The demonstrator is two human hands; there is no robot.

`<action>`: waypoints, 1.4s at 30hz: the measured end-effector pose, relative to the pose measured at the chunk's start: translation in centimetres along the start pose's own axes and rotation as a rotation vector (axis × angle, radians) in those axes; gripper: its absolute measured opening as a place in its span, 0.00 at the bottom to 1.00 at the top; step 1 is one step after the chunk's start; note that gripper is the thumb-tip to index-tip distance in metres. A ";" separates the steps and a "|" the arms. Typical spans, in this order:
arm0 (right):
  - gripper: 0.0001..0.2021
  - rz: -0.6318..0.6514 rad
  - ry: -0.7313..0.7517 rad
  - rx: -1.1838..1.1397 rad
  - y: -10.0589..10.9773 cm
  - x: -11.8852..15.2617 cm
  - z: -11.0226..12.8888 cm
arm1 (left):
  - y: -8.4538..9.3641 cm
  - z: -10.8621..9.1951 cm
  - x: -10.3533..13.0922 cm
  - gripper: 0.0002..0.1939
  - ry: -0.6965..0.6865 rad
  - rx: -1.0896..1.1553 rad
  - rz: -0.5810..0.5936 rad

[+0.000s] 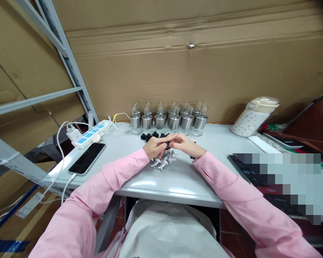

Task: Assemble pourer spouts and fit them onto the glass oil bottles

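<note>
My left hand [154, 147] and my right hand [185, 144] meet above the middle of the table, fingertips together. Between them is a small black ring-like part [167, 145], pinched by the fingers of both. Just below my hands lies a pile of silver-grey spout-like pieces [163, 163]. Several black stopper-like parts [148, 136] sit behind my left hand, and my fingers hide some of them. Farther back stand several glass bottles [160, 122] with metal sleeves, upright in rows and uncapped.
A phone [87, 158] and a white power strip [93, 134] with cables lie on the left. On the right are a tilted white spotted flask [251, 117] and a dark device [243, 170], beside a blurred-out area. Cardboard [193, 75] walls the back; a metal shelf frame [75, 77] rises left.
</note>
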State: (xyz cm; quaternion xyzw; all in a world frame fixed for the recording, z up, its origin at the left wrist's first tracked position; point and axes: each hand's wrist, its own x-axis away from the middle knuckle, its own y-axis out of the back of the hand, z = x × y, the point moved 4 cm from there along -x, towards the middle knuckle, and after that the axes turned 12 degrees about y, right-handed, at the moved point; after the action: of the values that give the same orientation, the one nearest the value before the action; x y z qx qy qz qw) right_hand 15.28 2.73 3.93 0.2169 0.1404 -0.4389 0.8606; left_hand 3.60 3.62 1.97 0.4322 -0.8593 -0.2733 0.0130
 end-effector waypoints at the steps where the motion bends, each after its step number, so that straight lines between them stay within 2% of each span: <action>1: 0.06 -0.005 0.004 0.005 0.0 0.0 0.1 | 0.0 -0.1 0.0 0.25 0.000 -0.012 -0.006; 13: 0.03 -0.034 0.054 0.030 0.1 0.0 0.0 | 0.0 -0.5 0.0 0.26 0.037 -0.134 -0.056; 17: 0.04 -0.058 0.094 -0.005 0.4 -0.1 -0.3 | 0.4 -0.6 -0.2 0.25 -0.057 -0.247 -0.148; 21: 0.10 -0.138 0.119 -0.058 1.2 0.0 -0.3 | 1.3 -1.2 0.1 0.24 -0.182 -0.350 -0.370; 24: 0.14 -0.200 0.133 -0.086 1.7 0.1 -0.1 | 1.6 -1.4 0.3 0.23 -0.177 -0.376 -0.448; 30: 0.18 -0.192 0.132 -0.088 1.8 0.2 0.1 | 1.3 -1.3 0.2 0.22 -0.166 -0.463 -0.495; 37: 0.31 -0.226 0.121 -0.111 2.1 0.2 -0.3 | 1.1 -0.6 -0.1 0.20 -0.126 -0.505 -0.450; 42: 0.35 -0.263 0.133 -0.068 2.2 0.2 0.2 | 1.2 -0.6 -0.1 0.15 -0.143 -0.537 -0.531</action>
State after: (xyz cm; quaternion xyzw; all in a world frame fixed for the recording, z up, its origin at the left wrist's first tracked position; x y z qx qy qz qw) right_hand 17.18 3.64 4.61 0.1961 0.2390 -0.5273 0.7914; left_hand 2.92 3.97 3.12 0.6006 -0.6141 -0.5119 -0.0057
